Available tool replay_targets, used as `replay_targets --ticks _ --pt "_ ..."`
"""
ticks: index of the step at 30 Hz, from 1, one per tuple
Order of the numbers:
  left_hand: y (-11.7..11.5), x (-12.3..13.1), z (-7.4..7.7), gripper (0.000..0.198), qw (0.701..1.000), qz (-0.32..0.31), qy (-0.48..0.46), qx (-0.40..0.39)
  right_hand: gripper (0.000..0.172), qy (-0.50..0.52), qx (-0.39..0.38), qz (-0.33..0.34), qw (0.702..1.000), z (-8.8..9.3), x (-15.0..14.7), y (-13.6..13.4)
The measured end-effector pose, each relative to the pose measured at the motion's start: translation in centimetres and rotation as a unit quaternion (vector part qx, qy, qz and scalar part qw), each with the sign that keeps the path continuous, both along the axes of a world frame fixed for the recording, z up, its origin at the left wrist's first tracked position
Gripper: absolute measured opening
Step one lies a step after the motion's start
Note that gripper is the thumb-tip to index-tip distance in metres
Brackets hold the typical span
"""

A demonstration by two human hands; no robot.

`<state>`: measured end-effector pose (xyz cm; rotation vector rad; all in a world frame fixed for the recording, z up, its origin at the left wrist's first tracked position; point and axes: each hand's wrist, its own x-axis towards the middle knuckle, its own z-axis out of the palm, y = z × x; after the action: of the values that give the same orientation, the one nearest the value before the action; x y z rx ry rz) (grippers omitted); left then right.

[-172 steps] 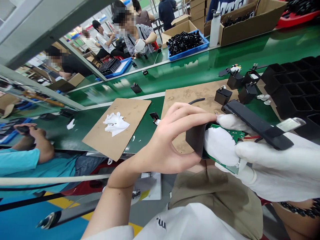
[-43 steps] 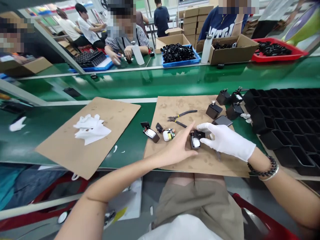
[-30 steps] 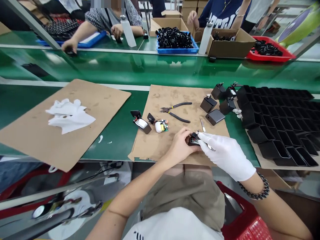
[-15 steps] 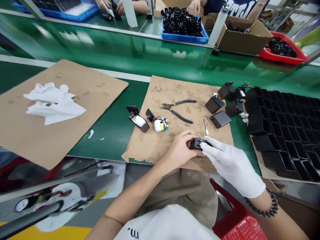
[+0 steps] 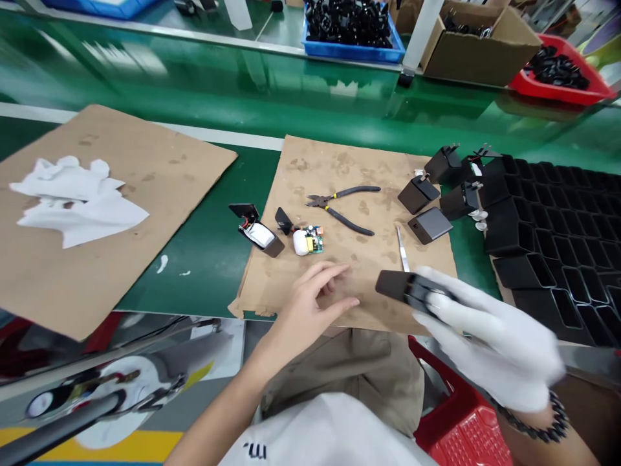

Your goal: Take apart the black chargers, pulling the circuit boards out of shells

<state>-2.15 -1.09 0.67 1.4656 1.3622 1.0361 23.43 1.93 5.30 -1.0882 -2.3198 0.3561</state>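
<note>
now | right grip (image 5: 485,333) clasps black casing (image 5: 395,285), free end jutting leftward | left grip (image 5: 305,307) parted

I read the worktop (image 5: 208,226) as smooth and green; the green strip (image 5: 194,87) beyond it is glossy and carries reflections. Left sheet (image 5: 160,168) and right sheet (image 5: 339,162): brown cardboard, matt, stained. Right hand (image 5: 485,330): white glove of matt cloth. The case (image 5: 398,285) it holds looks like dark plastic; motion blur hides its finish from me. Pliers (image 5: 323,201): metal head, dark matt grips. Slim tool (image 5: 402,249): smooth, metallic. White pieces (image 5: 97,217): matt; I cannot tell cloth from paper. Blue tray (image 5: 349,50): smooth plastic, filled with glossy black parts (image 5: 347,22). Stool (image 5: 470,433): glossy red plastic, textured seat.
</note>
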Motion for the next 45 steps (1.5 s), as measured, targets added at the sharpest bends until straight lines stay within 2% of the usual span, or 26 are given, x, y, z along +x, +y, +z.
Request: replay_targets --ticks 2,5,7,11,15,18,21,24,26,30,34,37,41,45 --pt "-0.2 -0.4 -0.1 0.036 1.0 0.019 -0.007 0.005 0.021 0.034 0.0 0.025 0.999 -1.2 -0.6 0.7" --pt "-0.1 -0.4 -0.2 0.03 0.999 0.028 -0.013 0.013 0.025 0.052 -0.031 0.057 0.997 -2.3 -1.1 2.0" --pt "0.0 0.1 -0.2 0.031 0.999 0.022 -0.02 0.018 0.027 0.044 -0.047 0.065 0.996 -2.2 -1.1 2.5" --pt "0.4 2.2 0.1 0.037 0.997 -0.003 -0.073 0.025 0.021 0.038 -0.044 0.075 0.995 -1.2 -0.9 2.6" --pt "1.2 4.5 0.3 0.021 0.988 0.018 -0.143 0.055 0.018 0.026 -0.026 0.066 0.997 -0.9 -1.1 2.4" --pt "1.7 5.3 0.4 0.014 0.985 0.05 -0.15 0.072 0.021 -0.007 0.011 0.051 0.999 -1.0 -1.4 2.3" --pt "1.9 5.2 0.5 0.015 0.988 0.051 -0.132 0.064 0.02 -0.023 0.043 0.042 0.998 -1.5 -1.6 2.3" --pt "2.2 4.8 0.4 0.027 0.99 0.048 -0.13 0.039 0.014 0.007 0.04 0.042 0.998 -2.1 -1.8 2.7" --pt "2.4 4.5 0.3 0.034 0.99 0.043 -0.133 0.033 0.012 0.033 0.024 0.052 0.998 -2.1 -1.8 2.9" --pt "2.7 4.1 0.1 0.034 0.991 0.015 -0.136 0.006 0.017 0.032 -0.039 0.061 0.997 -1.3 -1.8 3.1" --pt "3.0 3.9 0.2 0.026 0.992 -0.008 -0.126 0.008 0.017 0.03 -0.065 0.057 0.996 -0.6 -1.9 2.9" --pt "3.2 3.9 0.2 0.021 0.988 -0.022 -0.148 0.024 0.012 0.012 -0.043 0.049 0.998 -0.8 -2.0 2.7" --pt "3.4 3.9 0.1 0.015 0.985 -0.025 -0.166 0.037 0.018 -0.039 0.013 0.06 0.997 -1.3 -1.9 2.8" --pt "3.4 3.5 -0.1 0.016 0.985 -0.033 -0.166 0.032 0.016 -0.058 0.049 0.08 0.994 -0.6 -1.9 2.9"
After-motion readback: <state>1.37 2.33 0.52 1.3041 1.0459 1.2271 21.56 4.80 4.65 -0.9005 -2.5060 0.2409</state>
